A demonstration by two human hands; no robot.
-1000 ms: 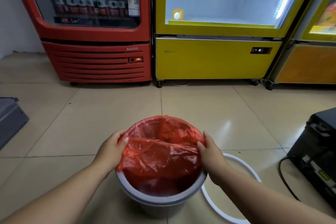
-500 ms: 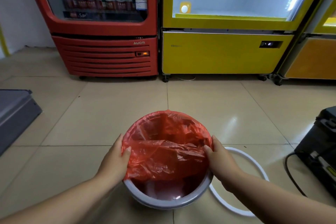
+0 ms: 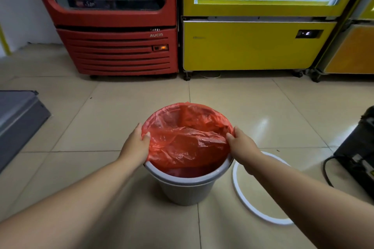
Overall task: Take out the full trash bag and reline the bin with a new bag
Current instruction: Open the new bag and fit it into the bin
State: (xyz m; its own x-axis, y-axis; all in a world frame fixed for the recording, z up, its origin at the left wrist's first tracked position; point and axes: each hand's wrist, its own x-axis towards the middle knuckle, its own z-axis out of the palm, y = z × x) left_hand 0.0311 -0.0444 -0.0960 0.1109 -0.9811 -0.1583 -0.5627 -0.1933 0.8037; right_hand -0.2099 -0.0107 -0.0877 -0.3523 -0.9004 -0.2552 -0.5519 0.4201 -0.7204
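Note:
A grey round bin (image 3: 187,192) stands on the tiled floor in front of me. A thin red plastic bag (image 3: 186,139) lies in its mouth, stretched over the far rim and loose over the near half, where grey rim shows. My left hand (image 3: 136,144) grips the bag's edge at the bin's left side. My right hand (image 3: 241,144) grips the bag's edge at the right side. What is deep inside the bin is hidden by the bag.
A white ring (image 3: 251,206) lies flat on the floor right of the bin. A red drinks cooler (image 3: 119,26) and yellow coolers (image 3: 253,42) stand behind. A grey box (image 3: 18,119) sits at left, a black device with a cable (image 3: 358,153) at right.
The view has pulled back and up, so the bin looks farther off. Both hands stay on the bag's edges at the rim, drawn slightly lower along the sides.

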